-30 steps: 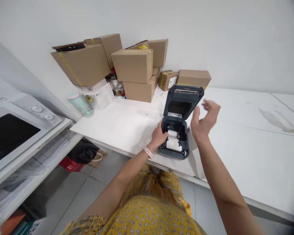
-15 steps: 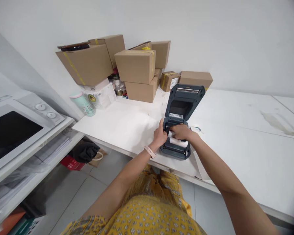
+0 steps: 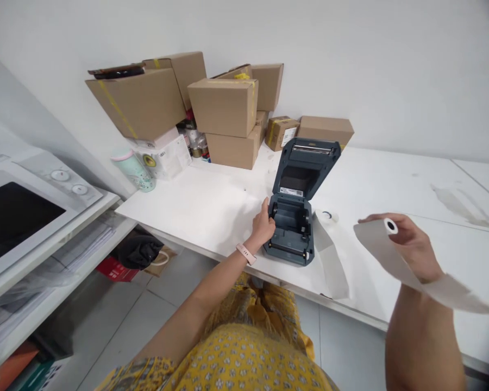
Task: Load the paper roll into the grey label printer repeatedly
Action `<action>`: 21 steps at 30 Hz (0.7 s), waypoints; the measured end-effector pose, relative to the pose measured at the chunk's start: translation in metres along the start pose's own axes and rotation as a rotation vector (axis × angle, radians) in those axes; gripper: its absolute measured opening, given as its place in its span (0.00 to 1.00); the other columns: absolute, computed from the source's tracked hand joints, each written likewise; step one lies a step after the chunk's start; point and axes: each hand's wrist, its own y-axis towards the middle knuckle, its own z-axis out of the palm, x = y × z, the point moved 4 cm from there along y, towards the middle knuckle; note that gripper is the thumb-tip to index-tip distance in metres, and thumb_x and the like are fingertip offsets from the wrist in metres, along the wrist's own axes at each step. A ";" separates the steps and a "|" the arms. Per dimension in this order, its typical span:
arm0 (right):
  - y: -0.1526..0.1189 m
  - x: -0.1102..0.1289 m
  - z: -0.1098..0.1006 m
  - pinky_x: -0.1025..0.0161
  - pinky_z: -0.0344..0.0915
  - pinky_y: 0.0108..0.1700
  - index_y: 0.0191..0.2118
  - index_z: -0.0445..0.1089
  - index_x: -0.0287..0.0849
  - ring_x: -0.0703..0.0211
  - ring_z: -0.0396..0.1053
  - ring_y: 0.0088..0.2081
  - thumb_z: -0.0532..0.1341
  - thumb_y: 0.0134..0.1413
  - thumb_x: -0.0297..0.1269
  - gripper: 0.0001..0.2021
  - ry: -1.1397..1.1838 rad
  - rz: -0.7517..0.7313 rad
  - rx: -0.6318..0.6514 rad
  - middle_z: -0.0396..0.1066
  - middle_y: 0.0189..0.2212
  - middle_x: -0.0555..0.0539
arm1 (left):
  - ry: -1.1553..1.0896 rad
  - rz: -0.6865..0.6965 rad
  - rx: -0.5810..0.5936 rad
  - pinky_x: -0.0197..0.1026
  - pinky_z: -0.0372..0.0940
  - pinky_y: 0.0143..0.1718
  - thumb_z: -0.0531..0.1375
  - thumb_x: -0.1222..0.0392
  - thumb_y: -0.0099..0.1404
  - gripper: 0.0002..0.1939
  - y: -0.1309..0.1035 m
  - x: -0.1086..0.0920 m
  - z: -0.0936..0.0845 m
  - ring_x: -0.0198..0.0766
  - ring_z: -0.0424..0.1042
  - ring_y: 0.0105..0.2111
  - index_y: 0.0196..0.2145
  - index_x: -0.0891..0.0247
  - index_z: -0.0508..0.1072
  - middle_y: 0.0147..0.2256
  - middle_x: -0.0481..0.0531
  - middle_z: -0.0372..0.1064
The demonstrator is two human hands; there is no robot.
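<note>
A dark grey label printer (image 3: 285,237) stands at the table's front edge with its lid (image 3: 305,168) raised, and its inner bay holds no roll. My left hand (image 3: 263,224) grips the printer's left side wall, thumb pointing up along the outside and fingers curled over the rim. Off to the right, above the table, my right hand (image 3: 421,251) is closed around a small white paper roll (image 3: 375,234) with a dark hollow core. A loose tail of paper hangs from the roll and trails across my wrist.
White backing paper (image 3: 333,266) lies right of the printer. Cardboard boxes (image 3: 224,106) are stacked against the wall, near a mint green tumbler (image 3: 136,172) and a white carton (image 3: 169,157). A microwave (image 3: 28,212) sits on a shelf unit at left.
My right hand has come out of the printer bay and moved right, carrying the paper roll. My left hand stays on the printer's left side.
</note>
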 end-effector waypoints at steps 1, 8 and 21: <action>-0.012 -0.019 -0.007 0.50 0.75 0.40 0.42 0.72 0.58 0.45 0.76 0.44 0.74 0.35 0.55 0.25 0.049 0.060 -0.097 0.76 0.45 0.46 | 0.006 0.000 0.000 0.54 0.57 0.66 0.52 0.72 0.63 0.42 0.000 -0.001 0.000 0.50 0.64 0.64 0.72 0.59 0.45 0.64 0.58 0.64; -0.058 -0.105 0.035 0.54 0.75 0.40 0.45 0.72 0.45 0.52 0.76 0.39 0.73 0.40 0.51 0.26 -0.031 0.273 -0.145 0.77 0.40 0.45 | 0.028 -0.006 -0.004 0.52 0.57 0.67 0.51 0.73 0.62 0.39 0.002 -0.003 0.000 0.48 0.64 0.65 0.71 0.61 0.52 0.64 0.56 0.65; -0.028 -0.088 -0.010 0.39 0.63 0.66 0.59 0.68 0.54 0.42 0.69 0.61 0.68 0.51 0.55 0.30 -0.045 0.218 -0.144 0.71 0.59 0.42 | 0.025 0.008 -0.003 0.53 0.57 0.67 0.52 0.74 0.60 0.42 0.003 -0.005 -0.001 0.49 0.65 0.64 0.71 0.57 0.52 0.63 0.53 0.67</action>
